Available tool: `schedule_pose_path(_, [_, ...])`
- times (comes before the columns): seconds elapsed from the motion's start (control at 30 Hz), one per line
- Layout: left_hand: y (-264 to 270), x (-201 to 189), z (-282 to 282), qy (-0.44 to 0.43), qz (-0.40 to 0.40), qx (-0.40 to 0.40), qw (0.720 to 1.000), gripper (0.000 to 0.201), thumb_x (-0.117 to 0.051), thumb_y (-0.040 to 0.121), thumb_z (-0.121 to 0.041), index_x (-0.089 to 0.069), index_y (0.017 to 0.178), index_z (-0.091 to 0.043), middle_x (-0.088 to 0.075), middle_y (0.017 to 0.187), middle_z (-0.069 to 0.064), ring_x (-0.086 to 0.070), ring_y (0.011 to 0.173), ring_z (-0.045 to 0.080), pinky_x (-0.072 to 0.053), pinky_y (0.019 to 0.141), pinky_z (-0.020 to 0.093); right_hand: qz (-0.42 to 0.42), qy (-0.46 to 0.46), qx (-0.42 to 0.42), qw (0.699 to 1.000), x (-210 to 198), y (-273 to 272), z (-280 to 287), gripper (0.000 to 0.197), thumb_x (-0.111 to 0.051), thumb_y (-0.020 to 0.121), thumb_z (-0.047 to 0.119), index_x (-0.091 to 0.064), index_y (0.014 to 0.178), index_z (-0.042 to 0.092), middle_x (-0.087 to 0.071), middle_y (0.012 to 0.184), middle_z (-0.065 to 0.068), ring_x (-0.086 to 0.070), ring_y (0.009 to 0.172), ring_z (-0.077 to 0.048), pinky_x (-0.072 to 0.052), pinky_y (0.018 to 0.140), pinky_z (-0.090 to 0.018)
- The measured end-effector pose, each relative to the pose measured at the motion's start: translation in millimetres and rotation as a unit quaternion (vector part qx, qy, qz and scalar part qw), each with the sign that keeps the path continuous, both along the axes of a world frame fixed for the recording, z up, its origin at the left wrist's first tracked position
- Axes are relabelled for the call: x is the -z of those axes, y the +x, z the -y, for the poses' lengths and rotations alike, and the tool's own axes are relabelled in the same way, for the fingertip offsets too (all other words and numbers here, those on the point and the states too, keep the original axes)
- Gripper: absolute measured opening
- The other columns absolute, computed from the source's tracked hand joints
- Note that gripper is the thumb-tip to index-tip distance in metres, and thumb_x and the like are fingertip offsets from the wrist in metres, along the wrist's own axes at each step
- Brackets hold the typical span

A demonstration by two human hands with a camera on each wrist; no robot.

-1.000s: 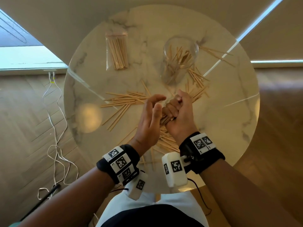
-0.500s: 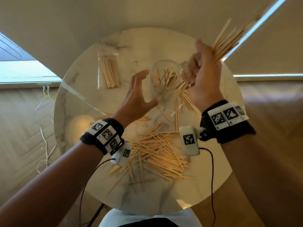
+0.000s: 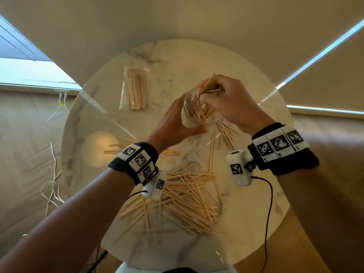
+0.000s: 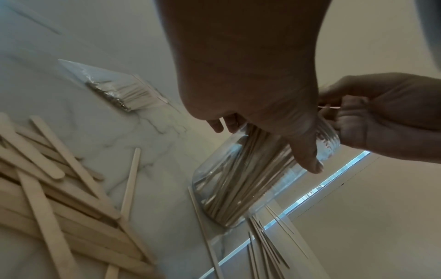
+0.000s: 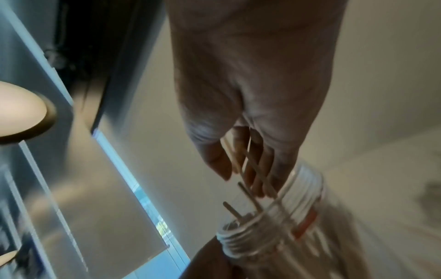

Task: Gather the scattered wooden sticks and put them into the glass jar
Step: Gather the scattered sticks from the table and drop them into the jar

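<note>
Sticks (image 3: 201,113) partly fill the glass jar (image 3: 199,111), which stands on the desk (image 3: 246,194) toward its far side, so the task looks well under way but far from done. Left hand (image 3: 177,123) wraps the jar's side, fingers (image 4: 307,151) curled round the glass, while right hand (image 3: 230,101) sits over the mouth, fingers (image 5: 262,169) loosely curled and pinching a few sticks that poke into the opening. Big scattered pile (image 3: 187,196) remains near, smaller groups right of the jar (image 3: 226,133) and at left (image 3: 116,148); bagged sticks (image 3: 135,89) lie far left.
</note>
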State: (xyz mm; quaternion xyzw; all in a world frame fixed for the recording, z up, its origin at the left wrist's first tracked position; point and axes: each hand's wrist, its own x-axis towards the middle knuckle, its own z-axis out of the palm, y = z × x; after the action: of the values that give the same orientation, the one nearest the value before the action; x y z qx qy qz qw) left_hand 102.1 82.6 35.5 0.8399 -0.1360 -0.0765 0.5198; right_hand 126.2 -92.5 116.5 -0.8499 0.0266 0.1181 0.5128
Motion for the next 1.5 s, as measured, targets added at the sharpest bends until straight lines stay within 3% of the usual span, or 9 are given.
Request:
schedule_pose_path(0.2, [-3, 4, 0, 0.002, -0.002, -0.005, 1.000, 0.086, -0.095, 0.071, -0.026, -0.049, 0.143, -0.019, -0.043, 0.116, -0.035, -0.038, 0.110, -0.037, -0.029, 0.090, -0.007, 0.047, -0.250, -0.225, 0.940, -3, -1, -7, 0.020, -0.067, 0.092, 0.012, -0.081, 0.104, 0.021, -0.077, 0.102, 0.001, -0.071, 0.091, -0.013, -0.057, 0.087, -0.030])
schedule_pose_path(0.37, [-2, 5, -1, 0.025, -0.015, -0.010, 1.000, 0.102, -0.094, 0.070, -0.042, -0.039, 0.154, -0.023, -0.046, 0.138, -0.025, -0.040, 0.120, -0.022, -0.026, 0.095, -0.008, 0.068, -0.248, -0.149, 0.955, -15, 16, -6, 0.021, -0.066, 0.091, 0.011, -0.079, 0.107, 0.017, -0.077, 0.103, 0.000, -0.072, 0.093, -0.015, -0.059, 0.087, -0.034])
schedule_pose_path(0.53, [0, 9, -3, 0.024, -0.035, -0.009, 0.999, 0.103, -0.094, 0.069, -0.045, -0.039, 0.153, -0.025, -0.049, 0.145, -0.013, -0.048, 0.129, -0.001, -0.040, 0.103, 0.013, 0.040, -0.256, -0.313, 0.914, -18, 8, -19, 0.031, -0.055, 0.097, 0.006, -0.075, 0.119, 0.014, -0.067, 0.131, 0.003, -0.060, 0.120, -0.014, -0.043, 0.098, -0.020])
schedule_pose_path(0.77, [-16, 20, -11, 0.082, -0.060, -0.016, 0.995, 0.096, -0.077, 0.080, -0.059, -0.030, 0.158, -0.027, -0.045, 0.155, 0.000, -0.045, 0.140, 0.015, -0.042, 0.116, 0.042, 0.061, -0.112, -0.053, 0.990, -18, 1, 57, 0.020, -0.062, 0.098, 0.020, -0.076, 0.109, 0.028, -0.073, 0.102, 0.021, -0.064, 0.090, 0.010, -0.050, 0.092, -0.017])
schedule_pose_path(0.87, [-41, 27, -12, 0.102, -0.115, -0.080, 0.985, 0.077, -0.074, 0.092, -0.039, -0.034, 0.156, -0.021, -0.046, 0.145, -0.003, -0.050, 0.128, 0.011, -0.046, 0.109, 0.034, 0.014, -0.189, -0.008, 0.982, 19, 15, 104, 0.026, -0.060, 0.098, 0.032, -0.068, 0.123, 0.029, -0.069, 0.125, 0.011, -0.062, 0.114, -0.005, -0.046, 0.103, -0.030])
schedule_pose_path(1.03, [-97, 38, 17, 0.179, -0.171, -0.038, 0.968, 0.044, -0.064, 0.098, -0.030, -0.053, 0.140, -0.022, -0.051, 0.132, 0.000, -0.057, 0.115, 0.022, -0.046, 0.091, 0.030, -0.151, -0.370, -0.057, 0.915, 132, 31, 160, 0.093, -0.025, 0.090, 0.082, -0.023, 0.160, 0.022, -0.016, 0.167, -0.018, -0.016, 0.153, -0.037, -0.019, 0.123, -0.056])
schedule_pose_path(1.13, [-114, 44, 52, 0.263, -0.121, 0.010, 0.957, 0.049, -0.065, 0.095, -0.031, -0.055, 0.140, -0.015, -0.054, 0.136, 0.010, -0.050, 0.126, 0.032, -0.042, 0.106, 0.042, -0.141, -0.365, -0.052, 0.919, 153, 4, 139, 0.081, -0.035, 0.101, 0.058, -0.015, 0.160, 0.008, -0.003, 0.168, -0.024, -0.003, 0.155, -0.040, -0.012, 0.125, -0.053])
schedule_pose_path(1.4, [-96, 62, 111, 0.269, -0.087, 0.012, 0.959, 0.026, -0.054, 0.096, -0.014, -0.065, 0.120, -0.012, -0.061, 0.123, 0.007, -0.054, 0.115, 0.027, -0.042, 0.097, 0.035, -0.087, -0.317, -0.125, 0.936, 129, -96, 74, 0.054, -0.045, 0.101, 0.040, -0.040, 0.148, 0.015, -0.029, 0.159, -0.012, -0.030, 0.145, -0.036, -0.030, 0.114, -0.047])
schedule_pose_path(1.5, [-97, 60, 94, 0.277, -0.084, -0.057, 0.955, 0.031, -0.054, 0.096, -0.019, -0.059, 0.128, -0.019, -0.057, 0.129, 0.002, -0.052, 0.118, 0.024, -0.045, 0.097, 0.036, -0.057, -0.293, -0.104, 0.949, 118, -88, 78, 0.057, -0.040, 0.095, 0.058, -0.053, 0.134, 0.018, -0.047, 0.138, -0.009, -0.047, 0.126, -0.034, -0.038, 0.103, -0.046])
